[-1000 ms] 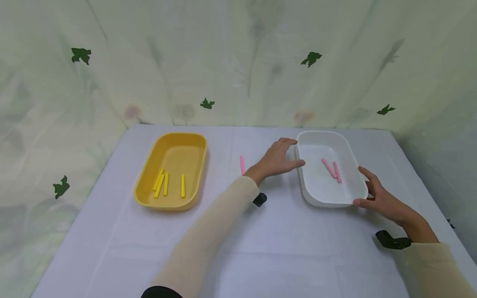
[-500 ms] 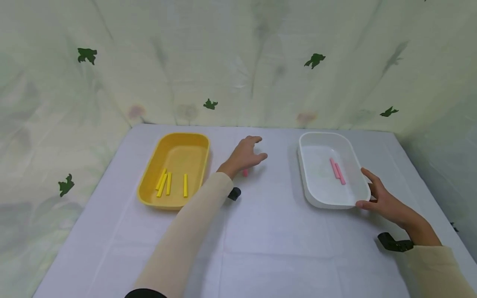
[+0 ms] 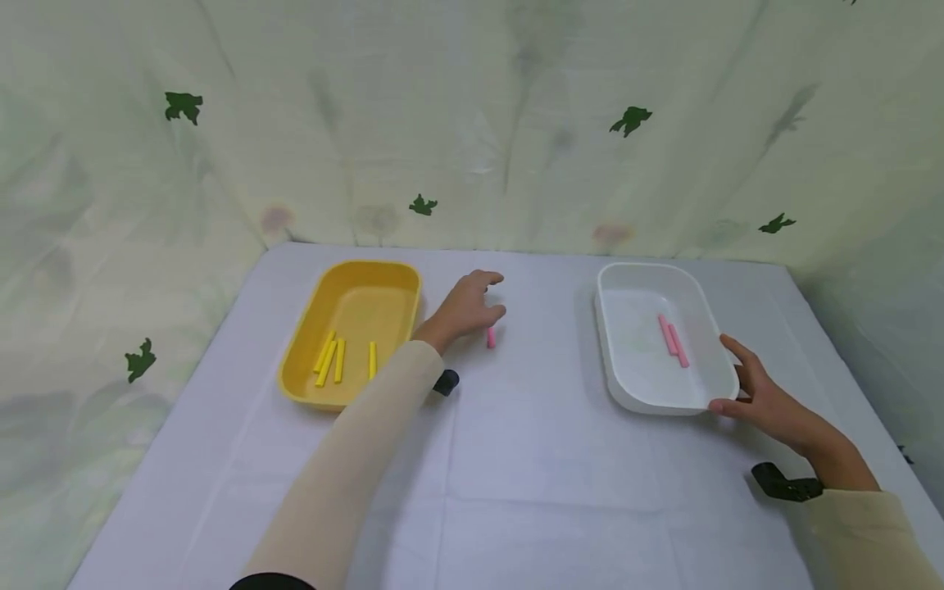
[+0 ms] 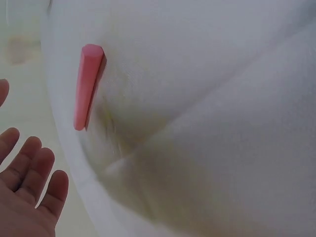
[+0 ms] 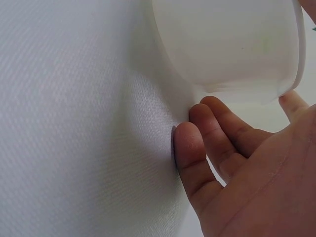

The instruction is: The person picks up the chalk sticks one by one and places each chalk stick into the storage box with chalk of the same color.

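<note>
Above the cloth right of the yellow tray (image 3: 372, 307), my left hand (image 3: 463, 305) reaches with thumb and fingers spread, holding nothing. A pink chalk stick (image 3: 491, 338) lies on the cloth beneath it, partly hidden by the hand in the head view; the left wrist view shows the whole chalk, apart from the fingers (image 4: 37, 173). My right hand (image 3: 767, 397) grips the white tray (image 3: 642, 381) at its near right corner, thumb in front and index finger along the right side. Two pink chalk sticks (image 3: 667, 336) lie side by side inside the white tray.
Several yellow chalk sticks (image 3: 339, 360) lie in the near part of the yellow tray, one partly covered by my left sleeve (image 3: 354, 467). A white cloth (image 3: 546, 459) covers the table. Behind it hangs a patterned curtain (image 3: 472, 106) with dark green leaf-like shapes.
My left hand has moved left from the white tray's rim to over the loose pink chalk. The two pink sticks in the tray now lie nearly parallel. My right hand stays at the corner.
</note>
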The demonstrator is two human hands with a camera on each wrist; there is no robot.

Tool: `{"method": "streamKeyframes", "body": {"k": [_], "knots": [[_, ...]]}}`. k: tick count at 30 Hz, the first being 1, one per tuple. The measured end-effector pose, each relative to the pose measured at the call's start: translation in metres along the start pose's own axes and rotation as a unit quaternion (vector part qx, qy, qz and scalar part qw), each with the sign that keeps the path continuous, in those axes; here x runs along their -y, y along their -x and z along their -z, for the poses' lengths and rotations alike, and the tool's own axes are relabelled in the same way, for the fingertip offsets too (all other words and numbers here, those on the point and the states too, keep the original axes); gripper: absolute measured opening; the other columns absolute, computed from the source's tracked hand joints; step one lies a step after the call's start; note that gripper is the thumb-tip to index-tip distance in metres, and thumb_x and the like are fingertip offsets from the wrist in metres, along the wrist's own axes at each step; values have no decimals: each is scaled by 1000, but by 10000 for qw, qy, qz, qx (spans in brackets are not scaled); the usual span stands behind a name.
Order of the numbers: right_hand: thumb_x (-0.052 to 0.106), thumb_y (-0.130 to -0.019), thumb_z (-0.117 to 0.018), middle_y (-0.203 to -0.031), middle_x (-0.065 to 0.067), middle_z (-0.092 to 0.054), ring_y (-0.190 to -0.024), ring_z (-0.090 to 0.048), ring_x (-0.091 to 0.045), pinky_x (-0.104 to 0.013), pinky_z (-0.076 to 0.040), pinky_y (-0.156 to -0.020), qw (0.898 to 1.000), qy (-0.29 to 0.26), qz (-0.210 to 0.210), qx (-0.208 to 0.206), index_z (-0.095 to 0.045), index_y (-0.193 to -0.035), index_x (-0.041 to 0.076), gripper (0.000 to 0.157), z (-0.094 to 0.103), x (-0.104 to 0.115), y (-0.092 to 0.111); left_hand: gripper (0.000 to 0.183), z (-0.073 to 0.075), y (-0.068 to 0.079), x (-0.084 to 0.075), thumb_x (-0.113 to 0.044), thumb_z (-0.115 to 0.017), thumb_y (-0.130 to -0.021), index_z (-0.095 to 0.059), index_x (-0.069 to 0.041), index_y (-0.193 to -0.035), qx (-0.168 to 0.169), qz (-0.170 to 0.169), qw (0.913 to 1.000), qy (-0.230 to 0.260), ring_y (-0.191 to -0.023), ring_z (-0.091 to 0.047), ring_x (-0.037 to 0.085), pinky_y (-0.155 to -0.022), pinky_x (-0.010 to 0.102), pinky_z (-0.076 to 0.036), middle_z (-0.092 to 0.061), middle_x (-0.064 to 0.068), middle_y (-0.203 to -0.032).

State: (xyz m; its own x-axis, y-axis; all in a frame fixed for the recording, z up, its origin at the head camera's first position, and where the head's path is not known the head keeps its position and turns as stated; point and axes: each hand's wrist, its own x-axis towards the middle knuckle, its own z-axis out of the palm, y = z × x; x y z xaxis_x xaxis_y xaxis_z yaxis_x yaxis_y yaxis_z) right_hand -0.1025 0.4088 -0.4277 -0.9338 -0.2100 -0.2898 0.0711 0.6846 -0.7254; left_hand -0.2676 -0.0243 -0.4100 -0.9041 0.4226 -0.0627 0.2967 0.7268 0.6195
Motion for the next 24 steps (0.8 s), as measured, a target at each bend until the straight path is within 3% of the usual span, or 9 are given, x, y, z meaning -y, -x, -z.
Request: {"method": "streamKeyframes", "body": {"k": [3, 7, 11, 13, 20, 24], "knots": [[22, -98, -62, -150, -38, -19, -122, -41, -50, -31, -45, -77, 10000, 15, 14, 1, 26, -154, 22, 105, 2, 0, 0, 63, 2, 2, 3, -28, -63, -91, -42, -10, -148, 229, 306, 9992, -115, -137, -44, 28, -120, 42, -34, -42, 11, -153], [22, -98, -62, -150, -40, -18, -124, -39, -54, -45, -49, -83, 10000, 1, -5, 23, 27, -154, 22, 105, 2, -1, 1, 75, 2, 4, 4, -34, -68, -89, -34, -13, -153, 755, 684, 9941, -377, -143, -36, 29, -121, 46, -31, -34, 13, -157], [23, -98, -61, -150, -40, -17, -126, -36, -57, -59, -48, -88, 10000, -11, 15, 10, 27, -154, 23, 105, 1, -2, 1, 81, 2, 6, 6, -35, -72, -86, -34, -13, -154, 1019, 754, 9897, -661, -142, -36, 30, -121, 46, -31, -35, 14, -156], [23, -98, -62, -151, -40, -16, -126, -36, -57, -59, -48, -88, 10000, -11, 46, -9, 27, -154, 23, 105, 1, -3, 1, 82, 2, 7, 7, -34, -74, -84, -34, -13, -153, 1086, 737, 9884, -769, -142, -36, 31, -121, 46, -32, -36, 14, -155], [23, -98, -62, -151, -39, -18, -125, -38, -53, -40, -47, -81, 10000, 5, 22, 1, 27, -154, 21, 105, 0, -1, 0, 86, -4, 15, 9, -40, -76, -79, -37, -19, -153, 1012, 943, 9852, -1010, -139, -37, 32, -117, 50, -36, -35, 7, -155], [24, -98, -62, -150, -40, -17, -125, -38, -54, -46, -48, -83, 10000, 26, -34, 8, 27, -154, 21, 105, -2, -1, 0, 88, -5, 19, 8, -44, -76, -77, -37, -19, -152, 927, 1003, 9838, -1158, -137, -38, 32, -116, 51, -37, -35, 6, -155]]}}
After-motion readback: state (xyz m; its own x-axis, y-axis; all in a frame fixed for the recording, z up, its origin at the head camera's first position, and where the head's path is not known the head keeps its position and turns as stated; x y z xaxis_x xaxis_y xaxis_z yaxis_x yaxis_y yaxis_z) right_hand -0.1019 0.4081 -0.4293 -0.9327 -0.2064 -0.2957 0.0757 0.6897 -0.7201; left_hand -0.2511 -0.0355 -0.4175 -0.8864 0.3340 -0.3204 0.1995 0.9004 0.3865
